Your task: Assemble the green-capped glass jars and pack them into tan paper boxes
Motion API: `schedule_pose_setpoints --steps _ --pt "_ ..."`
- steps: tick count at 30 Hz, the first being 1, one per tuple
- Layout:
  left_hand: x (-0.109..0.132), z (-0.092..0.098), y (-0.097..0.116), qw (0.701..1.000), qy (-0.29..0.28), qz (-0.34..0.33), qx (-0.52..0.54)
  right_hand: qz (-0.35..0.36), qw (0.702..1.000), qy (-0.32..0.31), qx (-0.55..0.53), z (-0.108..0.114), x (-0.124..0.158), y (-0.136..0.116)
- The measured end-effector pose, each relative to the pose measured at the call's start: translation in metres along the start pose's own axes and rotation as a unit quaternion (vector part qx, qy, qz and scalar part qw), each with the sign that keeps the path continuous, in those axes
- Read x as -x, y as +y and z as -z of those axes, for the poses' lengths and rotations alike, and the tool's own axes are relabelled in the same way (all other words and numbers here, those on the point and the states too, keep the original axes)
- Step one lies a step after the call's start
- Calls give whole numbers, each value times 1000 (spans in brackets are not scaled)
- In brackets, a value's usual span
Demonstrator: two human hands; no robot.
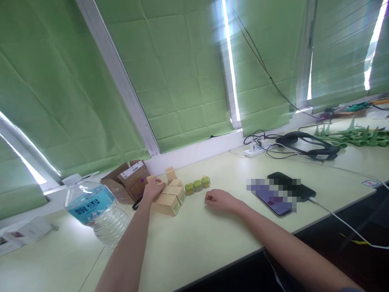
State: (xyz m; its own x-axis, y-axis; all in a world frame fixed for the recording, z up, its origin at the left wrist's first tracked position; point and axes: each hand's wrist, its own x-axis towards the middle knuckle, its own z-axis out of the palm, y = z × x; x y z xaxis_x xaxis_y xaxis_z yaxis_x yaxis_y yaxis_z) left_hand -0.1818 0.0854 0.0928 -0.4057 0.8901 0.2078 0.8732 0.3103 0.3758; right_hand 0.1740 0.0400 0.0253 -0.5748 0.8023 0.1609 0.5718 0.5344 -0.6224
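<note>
My left hand is at the back left of a group of small tan cardboard boxes, its fingers closed at a box with a raised flap. Part of that box is hidden behind the hand. Another flap stands up at the back of the group. Just right of the boxes, 3 small clear jars with green lids stand in a row. My right hand rests on the table in front of the jars, fingers curled in, with nothing visible in them.
A large water bottle stands left of my left arm. Behind the boxes is an open brown carton. Two phones lie to the right, one with a white cable. Farther back are a power strip, a black headset and green plastic parts.
</note>
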Motion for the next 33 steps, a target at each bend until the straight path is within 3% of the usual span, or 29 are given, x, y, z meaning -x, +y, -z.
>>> schedule_pose_setpoints --steps 9,16,21,28,33 --pt "-4 11 -12 998 -53 -2 -28 -9 1000 -9 5 -1 0 -1" --pt "-1 4 -7 996 -69 -48 -7 -3 1000 -12 5 -1 0 -1" --pt "-5 3 -1 996 -77 -45 2 -16 1000 -15 6 1 1 -3" --pt "-15 2 18 999 11 -22 33 -10 999 -21 22 0 1 -3" --pt "-20 -11 28 996 32 -22 83 -10 999 -22 27 0 1 -2"
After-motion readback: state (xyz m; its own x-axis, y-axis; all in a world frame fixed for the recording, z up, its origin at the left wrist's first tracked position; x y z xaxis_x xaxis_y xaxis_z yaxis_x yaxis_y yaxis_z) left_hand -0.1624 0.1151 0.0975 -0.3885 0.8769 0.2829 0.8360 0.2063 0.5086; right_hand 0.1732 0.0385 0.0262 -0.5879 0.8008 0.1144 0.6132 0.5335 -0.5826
